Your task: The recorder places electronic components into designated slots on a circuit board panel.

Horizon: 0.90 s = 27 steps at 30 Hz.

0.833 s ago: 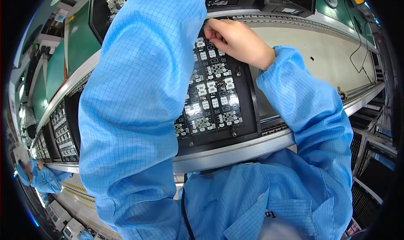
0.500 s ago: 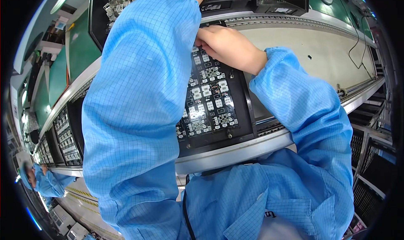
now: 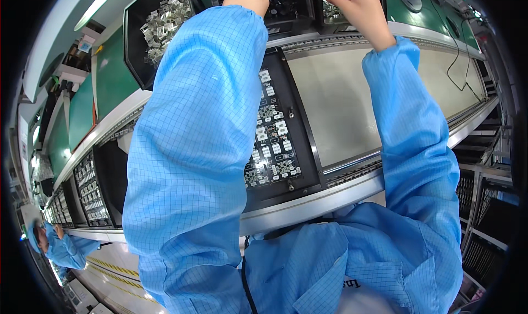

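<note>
Both hands reach past the circuit board (image 3: 272, 135) on the belt: the left hand (image 3: 247, 0) into a dark parts bin (image 3: 286, 0), grip hidden; the right hand (image 3: 355, 6) pinched, contents unclear. Judged a picking step; placing needs careful alignment.

The right hand (image 3: 357, 6) has lifted off the circuit-board tray (image 3: 275, 132) up to the parts bins (image 3: 330, 8).

Left of the reaching hands a black bin of small silver metal parts (image 3: 165, 25) sits above the conveyor rail (image 3: 308, 206), while far lower left another blue-suited person (image 3: 58, 248) works beside more loaded black carriers (image 3: 88, 190).
</note>
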{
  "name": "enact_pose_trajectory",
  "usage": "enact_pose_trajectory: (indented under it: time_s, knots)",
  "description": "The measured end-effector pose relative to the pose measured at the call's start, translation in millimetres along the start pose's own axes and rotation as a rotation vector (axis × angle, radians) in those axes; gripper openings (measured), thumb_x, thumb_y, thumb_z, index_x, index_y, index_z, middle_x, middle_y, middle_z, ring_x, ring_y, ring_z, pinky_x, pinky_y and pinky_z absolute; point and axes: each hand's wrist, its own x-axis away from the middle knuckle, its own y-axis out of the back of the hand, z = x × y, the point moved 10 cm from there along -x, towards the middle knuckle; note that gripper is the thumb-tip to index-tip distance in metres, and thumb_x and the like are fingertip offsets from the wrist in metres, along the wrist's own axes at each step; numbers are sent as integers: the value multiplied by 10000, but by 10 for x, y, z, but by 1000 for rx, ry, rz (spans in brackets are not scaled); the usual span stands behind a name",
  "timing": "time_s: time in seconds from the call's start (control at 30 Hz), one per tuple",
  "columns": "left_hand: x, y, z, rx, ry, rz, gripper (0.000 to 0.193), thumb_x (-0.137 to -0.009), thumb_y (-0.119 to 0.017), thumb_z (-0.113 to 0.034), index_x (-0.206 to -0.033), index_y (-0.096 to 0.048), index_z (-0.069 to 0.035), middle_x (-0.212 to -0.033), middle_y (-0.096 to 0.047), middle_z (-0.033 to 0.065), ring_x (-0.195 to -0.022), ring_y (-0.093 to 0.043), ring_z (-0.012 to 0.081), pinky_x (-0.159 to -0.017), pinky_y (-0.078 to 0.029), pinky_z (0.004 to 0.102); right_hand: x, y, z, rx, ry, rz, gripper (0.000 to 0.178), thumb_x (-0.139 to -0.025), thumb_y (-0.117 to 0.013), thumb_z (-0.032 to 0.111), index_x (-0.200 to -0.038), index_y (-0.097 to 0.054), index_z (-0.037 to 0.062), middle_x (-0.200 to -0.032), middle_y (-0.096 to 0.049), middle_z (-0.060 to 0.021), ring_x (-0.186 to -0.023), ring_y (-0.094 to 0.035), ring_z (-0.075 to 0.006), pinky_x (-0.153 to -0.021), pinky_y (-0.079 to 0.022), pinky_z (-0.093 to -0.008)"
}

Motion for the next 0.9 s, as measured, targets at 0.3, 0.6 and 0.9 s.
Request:
enact_pose_trajectory:
  time_s: [0.3,0.6,0.9]
  knots:
    - [46,138,-87,-62,-66,28,166,-812,-621,-84,-970,-657,-49,-1007,-642,196,-965,-624,338,-854,-509,413,-14,-475,-1105,244,-237,462,248,-888,-570,182,-1089,-565,36,-887,-657,-121,-786,-623,-184,-713,-501,-308]
    - [214,685,-259,635,-574,-599,135,-768,-624,-105,-866,-619,-12,-875,-634,199,-871,-617,374,-789,-489,440,-44,-473,-1106,293,-131,486,293,-907,-547,171,-1164,-582,35,-877,-662,-135,-779,-631,-214,-747,-505,-320]
    - [183,659,-514,441,-576,-623,143,-762,-621,-131,-867,-636,-35,-920,-594,162,-918,-594,323,-774,-502,413,-74,-434,-1072,204,-105,446,204,-818,-579,54,-1010,-625,0,-807,-668,-130,-715,-633,-192,-672,-502,-315]
